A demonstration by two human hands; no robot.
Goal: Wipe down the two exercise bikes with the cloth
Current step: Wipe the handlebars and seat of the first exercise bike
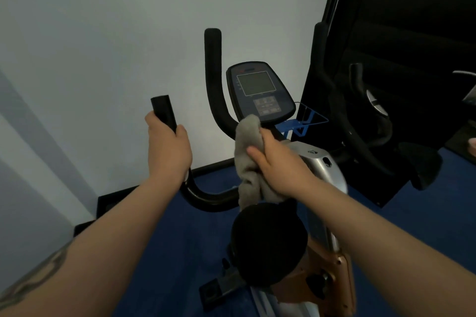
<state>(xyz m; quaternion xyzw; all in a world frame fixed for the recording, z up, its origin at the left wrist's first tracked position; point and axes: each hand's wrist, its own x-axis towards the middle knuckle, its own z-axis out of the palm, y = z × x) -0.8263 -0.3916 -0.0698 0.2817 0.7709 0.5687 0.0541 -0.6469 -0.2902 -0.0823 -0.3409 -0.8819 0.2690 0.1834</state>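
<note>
The second black exercise bike (pixel 360 121) on the far right merges into darkness and is cut by the right edge. The near bike's dark console buttons (pixel 268 107) are too blurred to read.

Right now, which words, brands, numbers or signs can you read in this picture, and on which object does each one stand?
None can be read.
Console: a reddish mark above the screen, small marks left of it and the keypad buttons are all too blurred to read.
Screen: blank.
</note>
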